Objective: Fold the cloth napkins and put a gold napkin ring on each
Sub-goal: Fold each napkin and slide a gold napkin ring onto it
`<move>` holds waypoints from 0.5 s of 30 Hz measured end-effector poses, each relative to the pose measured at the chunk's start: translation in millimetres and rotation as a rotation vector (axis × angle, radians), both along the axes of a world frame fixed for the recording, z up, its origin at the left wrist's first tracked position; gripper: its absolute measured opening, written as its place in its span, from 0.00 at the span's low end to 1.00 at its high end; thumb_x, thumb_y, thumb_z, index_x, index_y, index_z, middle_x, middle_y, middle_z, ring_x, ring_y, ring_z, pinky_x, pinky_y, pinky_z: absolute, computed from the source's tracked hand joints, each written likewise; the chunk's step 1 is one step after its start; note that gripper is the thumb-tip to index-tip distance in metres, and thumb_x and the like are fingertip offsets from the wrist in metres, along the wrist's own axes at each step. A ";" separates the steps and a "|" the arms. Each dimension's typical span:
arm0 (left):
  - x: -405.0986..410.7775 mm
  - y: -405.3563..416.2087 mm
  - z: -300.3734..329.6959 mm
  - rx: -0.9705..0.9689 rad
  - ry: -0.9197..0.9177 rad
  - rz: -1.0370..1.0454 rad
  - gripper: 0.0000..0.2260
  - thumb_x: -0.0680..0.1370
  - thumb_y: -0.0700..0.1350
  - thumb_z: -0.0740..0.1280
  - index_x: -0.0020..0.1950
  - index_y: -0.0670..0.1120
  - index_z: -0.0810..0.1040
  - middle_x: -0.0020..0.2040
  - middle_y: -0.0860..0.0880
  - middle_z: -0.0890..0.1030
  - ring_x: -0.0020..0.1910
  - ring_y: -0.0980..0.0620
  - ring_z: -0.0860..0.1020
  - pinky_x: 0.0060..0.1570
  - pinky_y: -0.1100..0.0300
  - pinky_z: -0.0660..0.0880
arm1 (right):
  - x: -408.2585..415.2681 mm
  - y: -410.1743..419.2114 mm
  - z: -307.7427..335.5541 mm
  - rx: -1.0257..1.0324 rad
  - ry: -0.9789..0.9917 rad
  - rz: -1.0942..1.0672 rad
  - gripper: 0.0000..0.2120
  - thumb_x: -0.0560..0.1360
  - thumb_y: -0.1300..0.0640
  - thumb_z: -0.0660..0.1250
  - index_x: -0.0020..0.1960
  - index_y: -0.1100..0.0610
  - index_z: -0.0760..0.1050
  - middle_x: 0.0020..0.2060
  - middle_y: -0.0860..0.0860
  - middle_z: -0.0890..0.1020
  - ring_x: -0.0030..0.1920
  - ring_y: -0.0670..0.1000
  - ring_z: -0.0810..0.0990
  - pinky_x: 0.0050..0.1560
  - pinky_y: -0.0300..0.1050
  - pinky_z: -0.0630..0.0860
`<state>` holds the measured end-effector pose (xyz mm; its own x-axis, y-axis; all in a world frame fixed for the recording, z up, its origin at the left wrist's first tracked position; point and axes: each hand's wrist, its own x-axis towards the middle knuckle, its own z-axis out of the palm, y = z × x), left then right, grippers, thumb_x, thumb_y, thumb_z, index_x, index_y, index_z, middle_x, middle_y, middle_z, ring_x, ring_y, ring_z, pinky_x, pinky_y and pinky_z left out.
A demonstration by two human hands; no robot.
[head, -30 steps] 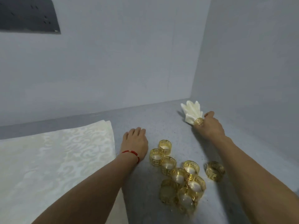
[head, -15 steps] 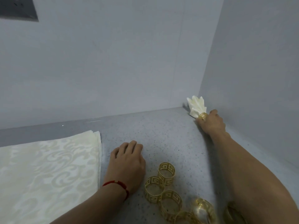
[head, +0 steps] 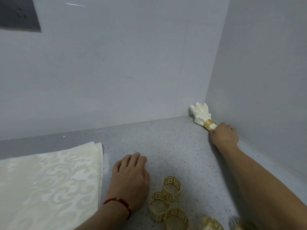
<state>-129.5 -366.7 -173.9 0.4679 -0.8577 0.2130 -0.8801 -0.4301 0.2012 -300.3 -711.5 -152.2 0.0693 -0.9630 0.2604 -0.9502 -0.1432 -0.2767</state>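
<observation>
A folded cream napkin fanned out of a gold ring lies in the far right corner where the two walls meet. My right hand grips its narrow end just below the ring. My left hand rests palm down on the grey speckled counter, fingers loosely curled, holding nothing. A stack of flat cream patterned napkins lies at the left. Several loose gold rings stand right of my left wrist, some cut off by the bottom edge.
Grey walls close the counter at the back and on the right. A dark panel sits high on the back wall at the left. Bare counter lies between the napkin stack, the rings and the corner.
My right hand has carried the ringed napkin farther back into the corner against the walls. My left hand stays on the counter. The view has tilted up, pushing the rings to the bottom edge.
</observation>
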 end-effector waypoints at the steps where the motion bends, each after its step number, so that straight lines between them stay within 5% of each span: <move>1: 0.6 -0.4 -1.0 -0.005 -0.007 -0.004 0.25 0.80 0.56 0.40 0.76 0.58 0.61 0.78 0.57 0.61 0.77 0.53 0.57 0.76 0.52 0.53 | 2.1 -3.1 -0.9 -0.003 0.008 -0.006 0.20 0.83 0.47 0.62 0.65 0.61 0.70 0.63 0.62 0.76 0.63 0.62 0.74 0.57 0.55 0.74; 7: 4.8 -1.5 -7.4 -0.028 -0.025 0.012 0.19 0.77 0.54 0.52 0.63 0.56 0.76 0.65 0.55 0.78 0.66 0.51 0.74 0.64 0.49 0.72 | 9.9 -22.6 -5.7 -0.002 -0.016 -0.028 0.19 0.83 0.49 0.62 0.65 0.62 0.70 0.62 0.62 0.76 0.63 0.63 0.75 0.57 0.56 0.75; 15: 3.5 -0.6 -3.2 -0.047 0.001 -0.010 0.26 0.78 0.55 0.43 0.71 0.55 0.69 0.72 0.56 0.70 0.73 0.52 0.65 0.72 0.50 0.60 | 16.4 -6.3 5.6 -0.056 0.086 -0.033 0.24 0.80 0.44 0.61 0.66 0.62 0.68 0.62 0.61 0.74 0.63 0.61 0.73 0.57 0.55 0.73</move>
<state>-126.0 -367.2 -177.0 0.4595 -0.8514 0.2530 -0.8841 -0.4111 0.2222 -283.8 -717.9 -146.6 0.0626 -0.9491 0.3087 -0.9745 -0.1249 -0.1864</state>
